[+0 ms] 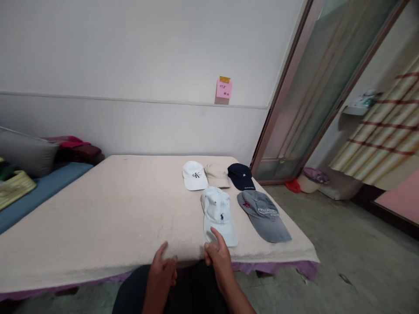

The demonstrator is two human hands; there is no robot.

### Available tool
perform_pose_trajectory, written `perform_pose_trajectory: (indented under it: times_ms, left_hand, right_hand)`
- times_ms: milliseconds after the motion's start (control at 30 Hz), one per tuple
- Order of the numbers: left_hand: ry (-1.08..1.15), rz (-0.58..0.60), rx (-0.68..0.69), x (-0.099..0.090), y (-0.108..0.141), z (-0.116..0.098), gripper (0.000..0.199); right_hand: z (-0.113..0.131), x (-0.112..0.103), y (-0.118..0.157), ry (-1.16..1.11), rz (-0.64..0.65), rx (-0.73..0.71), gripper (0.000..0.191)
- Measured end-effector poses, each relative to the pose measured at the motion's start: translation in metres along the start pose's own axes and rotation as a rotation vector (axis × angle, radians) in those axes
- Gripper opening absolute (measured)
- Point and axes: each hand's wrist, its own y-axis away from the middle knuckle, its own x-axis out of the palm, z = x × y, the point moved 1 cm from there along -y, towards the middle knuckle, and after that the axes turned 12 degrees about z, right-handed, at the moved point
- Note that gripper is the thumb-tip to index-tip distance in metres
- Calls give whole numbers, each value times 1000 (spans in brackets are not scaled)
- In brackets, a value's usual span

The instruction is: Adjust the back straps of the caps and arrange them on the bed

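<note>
My left hand hovers at the bed's front edge, holding nothing, with its index finger stretched out and other fingers loosely curled. Just in front of the pale cap with a small dark horse-rider logo is my right hand, its index finger raised over the brim; whether it touches cannot be told. To that cap's right lies a grey cap with white lettering. Behind them sit a white cap with black letters, a beige cap and a navy cap.
The caps lie on a cream-covered bed. At far left are a grey pillow and a blue mat. A pink note hangs on the wall. A bin stands on the floor beside the sliding door.
</note>
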Motion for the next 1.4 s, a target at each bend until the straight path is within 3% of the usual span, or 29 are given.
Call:
perform_pose_trajectory:
  times_ms: [67,267,333,433,733,1167,1233,1333,1400]
  left_hand:
    - [-6,-21,99,-6,2,-37,80]
    - [-252,-216,528,-20,12,-144,76]
    - [-410,-270,612,-22,15,-166,78]
    - [-590,-322,657,-24,16,-185,79]
    - [-619,-367,675,-28,22,-191,81]
    - [-533,-371,698,-28,39,-197,84]
    - [-477,-368,693,-30,35,-193,70]
    - [-424,-298,605,-35,18,-171,24]
    - [-476,-214,515,-35,3,-144,32]
  right_hand:
    - [31,18,-9,-3,93,-51,72]
    - [144,55,-32,183,160,-480,72]
    - [171,60,-35,321,138,-601,72]
    - [193,60,-37,460,95,-721,71]
    - [195,44,-26,552,15,-740,71]
    - [209,45,-1,521,-5,-782,71]
    - [206,43,-2,513,-19,-772,70]
    - [182,37,-10,528,-18,-687,60]
    - [152,32,-17,589,28,-567,34]
